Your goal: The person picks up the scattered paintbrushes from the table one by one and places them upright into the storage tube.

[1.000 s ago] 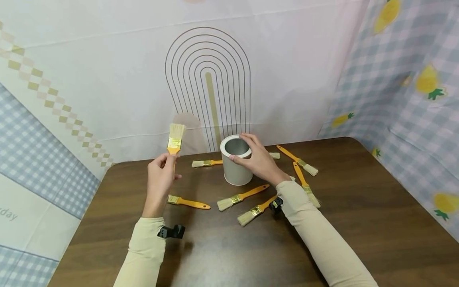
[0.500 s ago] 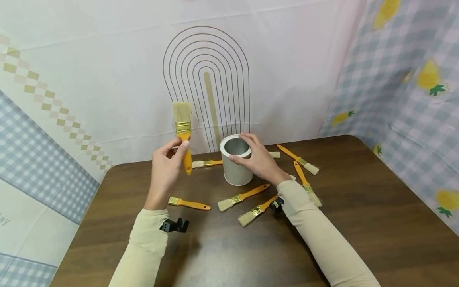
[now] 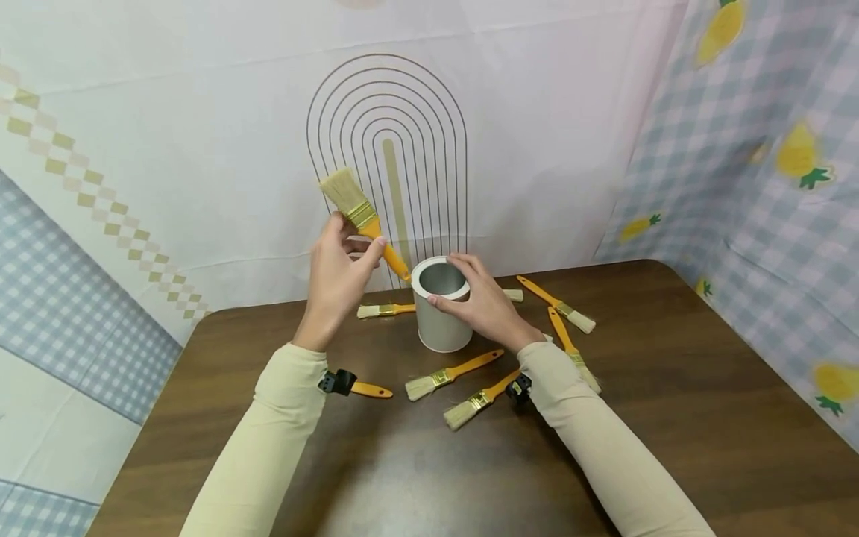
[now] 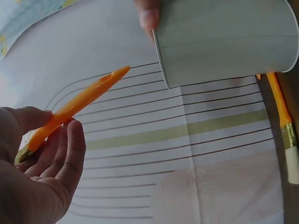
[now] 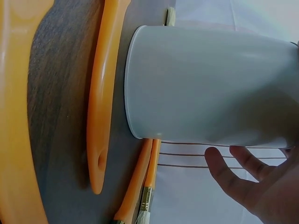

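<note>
My left hand [image 3: 344, 276] pinches a paintbrush [image 3: 367, 218] by its orange handle, bristles up and to the left. The handle's end points down toward the rim of a grey, open-topped can [image 3: 443, 328], overlapping its left edge in the head view. In the left wrist view the handle [image 4: 86, 100] lies between thumb and fingers, its tip apart from the can [image 4: 224, 42]. My right hand [image 3: 493, 306] grips the can's rim from the right, thumb at the near side. The can stands upright on the table, and its inside shows bare metal.
Several more paintbrushes lie about the can on the brown table [image 3: 416, 477]: two in front [image 3: 455, 373], one at left [image 3: 371, 390] partly behind the wrist camera, others at right [image 3: 557, 304]. A white cloth wall [image 3: 537, 149] stands behind.
My left hand has moved right and up toward the can, tilting the brush from bristles straight up to leaning left, handle end down. My right hand has stayed on the can.
</note>
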### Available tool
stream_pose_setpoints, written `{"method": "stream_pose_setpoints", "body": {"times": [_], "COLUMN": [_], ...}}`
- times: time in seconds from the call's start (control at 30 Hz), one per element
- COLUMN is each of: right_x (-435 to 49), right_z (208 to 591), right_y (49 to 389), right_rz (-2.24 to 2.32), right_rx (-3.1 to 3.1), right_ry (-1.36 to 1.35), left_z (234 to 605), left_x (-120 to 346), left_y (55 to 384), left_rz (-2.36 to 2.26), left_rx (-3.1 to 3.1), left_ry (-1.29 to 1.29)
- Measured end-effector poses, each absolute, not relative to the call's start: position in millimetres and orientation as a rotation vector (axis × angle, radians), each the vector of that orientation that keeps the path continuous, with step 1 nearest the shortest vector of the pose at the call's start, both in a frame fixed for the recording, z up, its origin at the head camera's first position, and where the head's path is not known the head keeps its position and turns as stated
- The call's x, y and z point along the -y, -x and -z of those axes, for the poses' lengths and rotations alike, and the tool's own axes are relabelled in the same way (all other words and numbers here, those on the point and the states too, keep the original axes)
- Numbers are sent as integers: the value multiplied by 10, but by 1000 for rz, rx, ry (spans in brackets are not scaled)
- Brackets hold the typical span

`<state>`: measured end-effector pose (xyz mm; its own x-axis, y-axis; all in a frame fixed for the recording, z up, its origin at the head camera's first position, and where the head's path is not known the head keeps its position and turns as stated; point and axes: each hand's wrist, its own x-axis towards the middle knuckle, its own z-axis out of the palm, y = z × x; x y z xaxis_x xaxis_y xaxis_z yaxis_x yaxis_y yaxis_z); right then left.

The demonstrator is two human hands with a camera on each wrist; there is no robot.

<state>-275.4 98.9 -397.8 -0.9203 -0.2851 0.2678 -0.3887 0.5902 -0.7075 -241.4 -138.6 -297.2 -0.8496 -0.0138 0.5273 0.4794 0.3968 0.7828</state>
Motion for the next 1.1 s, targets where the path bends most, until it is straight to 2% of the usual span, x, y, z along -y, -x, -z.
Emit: {"method": "stream_pose_setpoints", "body": {"times": [0.43, 0.8, 1.1], "right_x": [-991, -999, -978], "right_z": [3951, 3986, 3984], "right_y": [2746, 2736, 2749], "right_rz": [-1264, -1268, -1232], "right_rx": [2683, 2680, 2692], "right_ry": [-562, -569, -564], "left_z": [2989, 3291, 3347], "left_x": [1053, 1057, 1063], "left_y": [2791, 2891, 2881], "left_rz": [1632, 1351, 1171], "left_rx": [2393, 2553, 2706], "left_ry": [478, 525, 601]}}
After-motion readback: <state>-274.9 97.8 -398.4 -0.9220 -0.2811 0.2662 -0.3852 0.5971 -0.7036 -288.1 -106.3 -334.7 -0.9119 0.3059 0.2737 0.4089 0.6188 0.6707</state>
